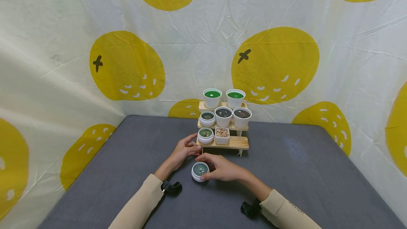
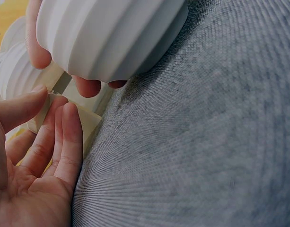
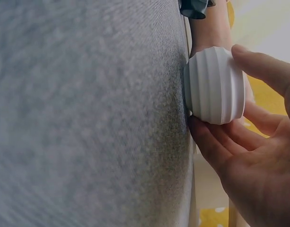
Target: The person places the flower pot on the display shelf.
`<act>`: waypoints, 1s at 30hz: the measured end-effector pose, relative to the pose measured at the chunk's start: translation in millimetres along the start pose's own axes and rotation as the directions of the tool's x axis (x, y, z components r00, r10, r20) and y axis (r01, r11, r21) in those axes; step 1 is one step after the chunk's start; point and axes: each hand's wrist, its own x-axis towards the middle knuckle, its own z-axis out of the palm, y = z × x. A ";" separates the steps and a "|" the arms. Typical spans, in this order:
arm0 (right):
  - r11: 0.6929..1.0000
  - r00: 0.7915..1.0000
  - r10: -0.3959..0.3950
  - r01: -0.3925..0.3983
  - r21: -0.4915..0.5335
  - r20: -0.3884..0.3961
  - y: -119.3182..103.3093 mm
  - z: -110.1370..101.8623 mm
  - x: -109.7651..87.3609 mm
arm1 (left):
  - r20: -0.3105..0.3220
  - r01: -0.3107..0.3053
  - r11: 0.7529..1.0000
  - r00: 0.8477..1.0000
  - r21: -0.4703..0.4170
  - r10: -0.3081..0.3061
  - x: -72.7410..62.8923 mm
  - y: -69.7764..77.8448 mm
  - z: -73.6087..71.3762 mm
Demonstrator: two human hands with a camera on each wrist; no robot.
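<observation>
My right hand (image 1: 222,168) grips a small white ribbed pot (image 1: 195,177) low over the table, thumb on the near side and fingers round the far side. Blue-green grainy filling shows in its top. In the right wrist view the pot (image 3: 215,87) sits between thumb and fingers, its base right at the cloth. A three-tier wooden stand (image 1: 235,142) stands beyond. My left hand (image 1: 182,153) holds the left end of its lowest tier; in the left wrist view thumb and fingers (image 2: 71,137) pinch the pale wooden corner (image 2: 90,118).
On the lowest tier are a round ribbed pot (image 1: 206,140) and a square cup of pebbles (image 1: 222,139). The middle tier bears another ribbed pot (image 1: 207,122) and two dark-filled cups (image 1: 223,120). Two green-filled cups (image 1: 212,102) top the stand. A patterned curtain (image 1: 197,63) hangs behind the grey table (image 1: 302,179).
</observation>
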 end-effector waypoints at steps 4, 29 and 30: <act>1.000 1.000 0.005 -0.005 -0.008 0.004 0.2 0.5 0.1 | 0.002 0.002 1.000 1.000 0.002 -0.002 0.2 0.3 -0.1; 0.999 1.000 0.002 -0.003 -0.052 -0.022 -5.9 1.1 -0.4 | -0.002 0.013 1.000 1.000 -0.003 -0.013 -0.7 0.3 0.3; 0.999 1.000 0.001 -0.002 -0.050 -0.026 -6.7 0.8 -0.4 | -0.001 0.013 1.000 1.000 -0.002 -0.013 -0.6 0.3 0.3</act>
